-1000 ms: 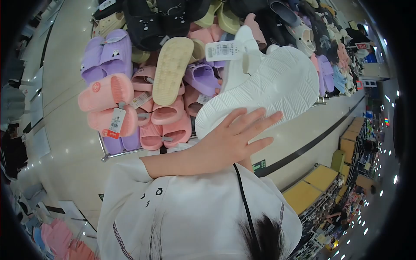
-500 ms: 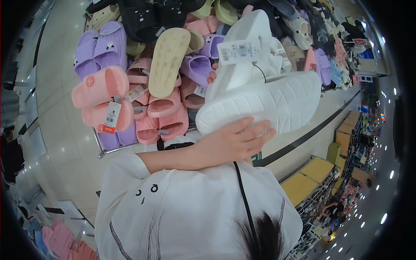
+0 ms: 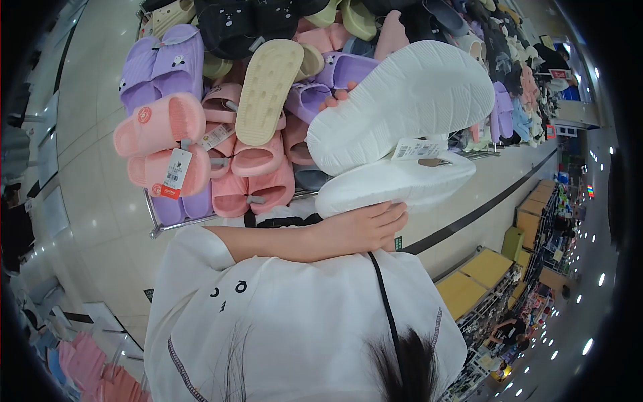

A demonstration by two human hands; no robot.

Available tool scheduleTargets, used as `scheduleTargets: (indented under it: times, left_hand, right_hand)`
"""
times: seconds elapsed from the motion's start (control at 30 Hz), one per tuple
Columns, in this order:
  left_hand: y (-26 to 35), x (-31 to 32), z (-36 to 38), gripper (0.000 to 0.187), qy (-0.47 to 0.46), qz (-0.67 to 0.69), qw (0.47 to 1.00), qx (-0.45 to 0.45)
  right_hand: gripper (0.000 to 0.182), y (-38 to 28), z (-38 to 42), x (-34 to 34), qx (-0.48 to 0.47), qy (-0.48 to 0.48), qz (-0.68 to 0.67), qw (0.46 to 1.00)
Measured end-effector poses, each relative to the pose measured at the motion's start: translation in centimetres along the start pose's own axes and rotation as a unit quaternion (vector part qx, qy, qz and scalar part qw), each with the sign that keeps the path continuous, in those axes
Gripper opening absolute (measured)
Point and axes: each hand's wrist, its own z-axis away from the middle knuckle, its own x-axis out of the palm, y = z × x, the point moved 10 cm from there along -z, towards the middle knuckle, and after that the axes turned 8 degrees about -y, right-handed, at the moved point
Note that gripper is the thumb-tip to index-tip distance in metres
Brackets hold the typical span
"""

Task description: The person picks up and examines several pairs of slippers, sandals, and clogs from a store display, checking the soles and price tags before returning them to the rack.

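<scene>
A pair of white slippers (image 3: 402, 100) is held up in front of my chest. The upper one shows its ridged sole, while the lower one lies sideways beneath it. A white price tag (image 3: 419, 149) hangs between them. My left hand (image 3: 372, 226) crosses in front of my body, its fingers bent against the lower slipper's near edge. Of my right hand (image 3: 338, 98), only fingertips show, curled round the upper slipper's left edge; the rest is behind the pair.
Behind the slippers, a display rack holds pink slides (image 3: 161, 124), purple slides (image 3: 162, 67), a cream slipper (image 3: 269, 90) sole outward and black clogs (image 3: 248, 30). A metal rack edge (image 3: 187, 226) runs along the near side. Yellow-topped shelving (image 3: 469, 275) stands to the right.
The white slippers have been turned over: the upper one now presents its sole, and the tag has moved down between the two. My left hand has shifted slightly lower.
</scene>
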Motion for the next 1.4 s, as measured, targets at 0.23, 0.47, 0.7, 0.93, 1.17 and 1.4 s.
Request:
scheduleTargets:
  times: [0.23,0.47,0.7,0.93,1.17,1.4]
  left_hand:
    - [-1.9,-2.5,0.7,0.036,0.108,-0.059,0.989,-0.082]
    - [-8.1,-5.2,3.6,0.062,0.161,0.239,0.937,-0.197]
    - [-16.2,-0.2,10.4,0.085,0.307,0.67,0.635,-0.232]
    - [-21.8,8.0,18.5,0.07,0.406,0.715,0.4,-0.406]
    - [-22.2,3.4,22.3,0.074,0.29,0.26,0.679,-0.622]
    - [-21.4,3.8,21.8,0.06,0.259,0.12,0.757,-0.588]
  right_hand:
    - [0.047,0.5,-0.3,0.7,0.022,-0.009,0.027,0.999]
    - [0.048,3.4,-1.4,6.1,0.058,-0.07,0.032,0.995]
    - [0.048,3.8,-2.9,10.4,0.06,-0.105,0.042,0.992]
    - [0.04,2.5,-3.5,14.5,0.037,-0.074,0.132,0.988]
    - [0.04,4.7,-7.2,16.3,-0.1,-0.083,0.193,0.973]
    - [0.045,6.8,-7.6,16.2,-0.072,-0.077,0.242,0.965]
